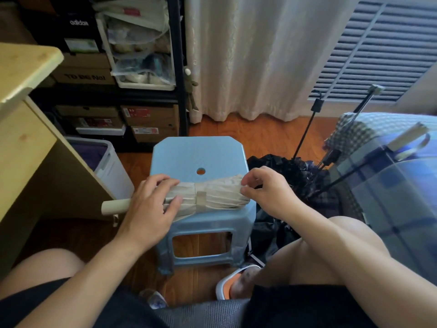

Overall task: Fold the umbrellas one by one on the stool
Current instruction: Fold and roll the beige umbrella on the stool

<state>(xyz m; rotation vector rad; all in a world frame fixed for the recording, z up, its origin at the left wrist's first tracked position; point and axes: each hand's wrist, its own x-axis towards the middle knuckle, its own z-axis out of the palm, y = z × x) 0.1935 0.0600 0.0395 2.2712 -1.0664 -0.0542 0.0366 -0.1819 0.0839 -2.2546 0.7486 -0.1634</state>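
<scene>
One beige umbrella [208,194] lies crosswise on the near edge of the blue stool [201,152], rolled up with its strap [201,200] wrapped round the middle and its pale handle [115,206] jutting off the stool's left side. The left hand [153,204] lies over the roll near the handle end, fingers fairly straight and pressing down rather than clutching. The right hand [267,188] works at the canopy's far end, thumb and fingers pinching the bunched fabric edge there, apparently tidying the pleats.

The fold looks nearly finished, so the risks are small but real. The roll sits close to the stool's front lip, and with the handle overhanging, a lift of the pressing hand could let it roll or tip off toward the person's knees. A hard tug on the pinched edge could drag pleats out from under the strap and loosen the bundle; whether the strap is actually fastened is hard to tell from this angle, so it may spring open.

To the right of the stool, on the wooden floor, a dark heap of unfolded umbrellas [295,171] waits with thin black shafts [305,136] sticking up. Those shafts stand near the right forearm, and a careless reach for the next one could snag a rib.
</scene>
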